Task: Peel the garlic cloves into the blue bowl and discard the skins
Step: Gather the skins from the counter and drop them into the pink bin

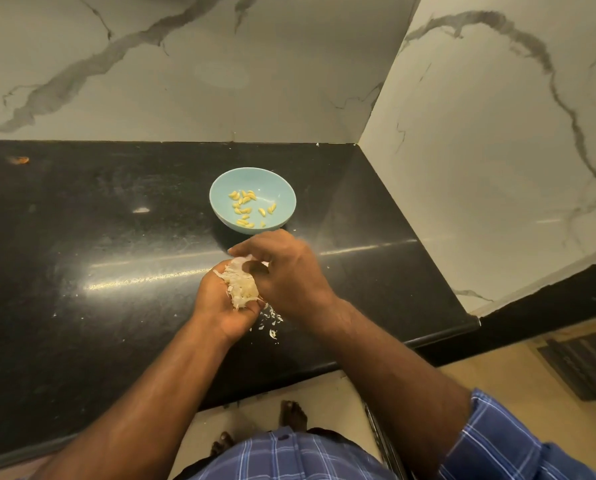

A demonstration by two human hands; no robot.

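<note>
Garlic skins (239,285), frame centre: papery, feather-light, crumbly heap cupped in left hand (220,303); right hand (282,268) fingers curled, pinching top. Judgement: gather loosely from beneath. Blue bowl (253,199) above.

You are standing in a home kitchen — polished black stone counter (116,254) across mid-frame, marble-veined wall panels (220,64) along the top, bare feet (291,415) on tile at bottom centre.
</note>
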